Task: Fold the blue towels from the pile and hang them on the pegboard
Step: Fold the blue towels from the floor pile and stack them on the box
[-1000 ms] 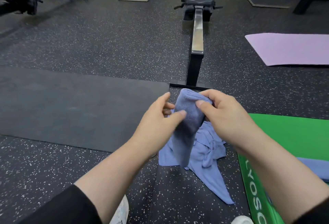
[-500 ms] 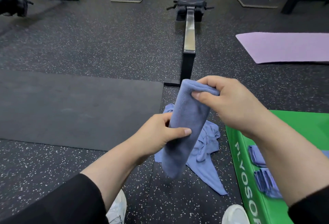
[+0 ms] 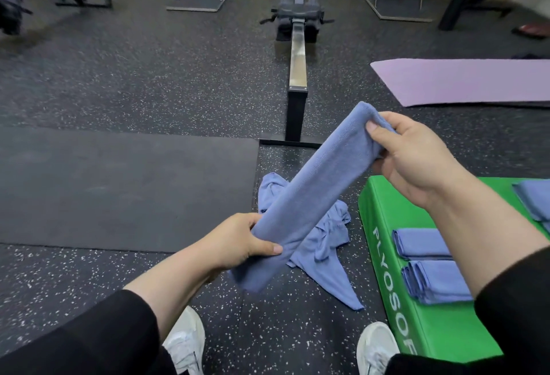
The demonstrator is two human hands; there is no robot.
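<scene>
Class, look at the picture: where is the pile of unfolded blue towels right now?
The pile lies on the speckled floor, centre of the head view, left of the green box, behind the held towel.

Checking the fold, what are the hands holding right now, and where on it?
Both hold one folded blue towel: the right hand pinches its upper end, the left hand grips near its lower end.

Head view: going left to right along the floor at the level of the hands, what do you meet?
Black mat → left hand → loose towel pile → green plyo box → folded towels on it.
</scene>
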